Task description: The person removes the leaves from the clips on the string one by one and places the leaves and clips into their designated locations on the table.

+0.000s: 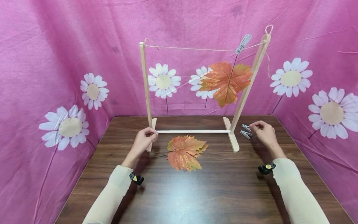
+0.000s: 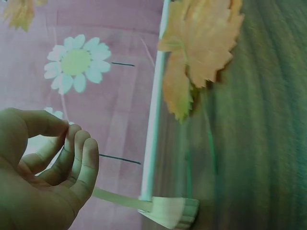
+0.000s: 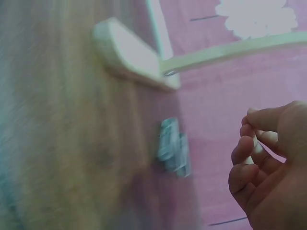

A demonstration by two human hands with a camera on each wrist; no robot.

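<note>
My left hand (image 1: 144,139) is raised beside the left post of a wooden frame (image 1: 145,84), its fingers loosely curled and nothing between them. To its right, orange artificial maple leaves (image 1: 185,153) lie overlapped on the table, with two stems (image 2: 211,139) showing in the left wrist view. My right hand (image 1: 263,132) hovers just right of two grey clothespins (image 1: 246,134), apart from them, its fingers loosely bent and holding nothing. Another grey clothespin (image 1: 243,44) clips a leaf (image 1: 227,82) by its stem to the string near the right post.
A thin string (image 1: 190,49) runs between the tops of the two posts. Low down, a white rod (image 1: 193,131) joins the frame's feet, including the right foot (image 1: 234,143). Pink cloth (image 1: 126,18) with printed daisies surrounds the brown wooden table (image 1: 212,193).
</note>
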